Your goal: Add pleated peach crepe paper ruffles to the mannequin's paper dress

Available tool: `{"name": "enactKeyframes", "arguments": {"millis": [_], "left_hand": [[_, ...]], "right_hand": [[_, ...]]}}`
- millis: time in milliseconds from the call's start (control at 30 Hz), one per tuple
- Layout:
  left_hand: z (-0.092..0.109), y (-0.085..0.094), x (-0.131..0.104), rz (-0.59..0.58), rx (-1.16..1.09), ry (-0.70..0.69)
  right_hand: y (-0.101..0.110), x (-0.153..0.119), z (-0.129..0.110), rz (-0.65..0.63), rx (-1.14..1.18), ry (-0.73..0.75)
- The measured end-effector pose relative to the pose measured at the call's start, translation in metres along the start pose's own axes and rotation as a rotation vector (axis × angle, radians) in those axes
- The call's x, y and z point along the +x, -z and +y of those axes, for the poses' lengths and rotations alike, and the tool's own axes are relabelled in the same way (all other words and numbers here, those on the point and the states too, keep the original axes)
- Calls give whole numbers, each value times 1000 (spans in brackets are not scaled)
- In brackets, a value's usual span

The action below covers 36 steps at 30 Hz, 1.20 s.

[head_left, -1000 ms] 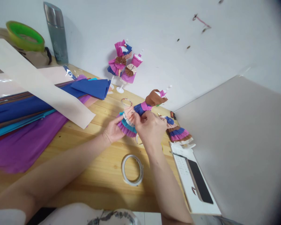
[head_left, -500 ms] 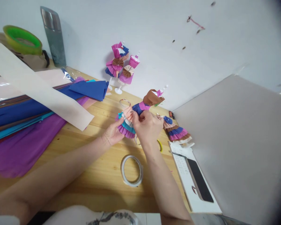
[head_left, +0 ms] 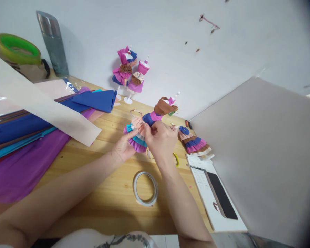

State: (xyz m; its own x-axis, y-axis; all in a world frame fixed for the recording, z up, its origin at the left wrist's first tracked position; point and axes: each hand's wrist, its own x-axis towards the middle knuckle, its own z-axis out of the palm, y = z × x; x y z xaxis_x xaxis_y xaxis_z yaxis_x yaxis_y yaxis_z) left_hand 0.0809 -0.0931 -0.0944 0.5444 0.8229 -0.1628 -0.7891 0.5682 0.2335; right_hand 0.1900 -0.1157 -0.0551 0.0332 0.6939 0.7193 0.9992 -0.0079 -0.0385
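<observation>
A small dress form (head_left: 149,118) wears a layered crepe-paper dress: brown at the top, a pink waistband, then blue, peach, white, turquoise and purple ruffles. It is held tilted above the table. My left hand (head_left: 125,146) is closed around the lower skirt from the left, its thumb on the ruffles. My right hand (head_left: 161,137) comes from the right, thumb and fingers pinched at the peach ruffle (head_left: 137,122). The right fingertips are partly hidden, but they press on the skirt paper. Below the hands a roll of white tape (head_left: 145,203) lies on the wooden table (head_left: 105,196).
Two dressed forms (head_left: 125,70) stand by the wall; another paper dress (head_left: 195,142) lies at right. Folded crepe paper (head_left: 41,151) and a pale strip (head_left: 49,103) cover the left. A bottle (head_left: 53,44), green tape roll (head_left: 18,50), and phone (head_left: 220,194) on a white board surround the workspace.
The whole view has shifted slightly. My left thumb has moved up the skirt toward the right fingertips at the peach ruffle. Both hands stay on the dress.
</observation>
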Motion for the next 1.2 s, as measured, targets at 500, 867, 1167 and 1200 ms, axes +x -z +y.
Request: {"name": "enactKeyframes", "arguments": {"millis": [500,867,1167,1200], "left_hand": [[0,8,1,-99,118,34],[-1,11,4,-105,86,32],[0,12,4,-106,73,44],[1,12,4,-99,69,47]], "right_hand": [[32,-1,10,-220,246,-165],[37,-1,10,-161,205,-238],[41,-3,25,-290,521,-359],[42,-3,26,-309,565,-378]]}}
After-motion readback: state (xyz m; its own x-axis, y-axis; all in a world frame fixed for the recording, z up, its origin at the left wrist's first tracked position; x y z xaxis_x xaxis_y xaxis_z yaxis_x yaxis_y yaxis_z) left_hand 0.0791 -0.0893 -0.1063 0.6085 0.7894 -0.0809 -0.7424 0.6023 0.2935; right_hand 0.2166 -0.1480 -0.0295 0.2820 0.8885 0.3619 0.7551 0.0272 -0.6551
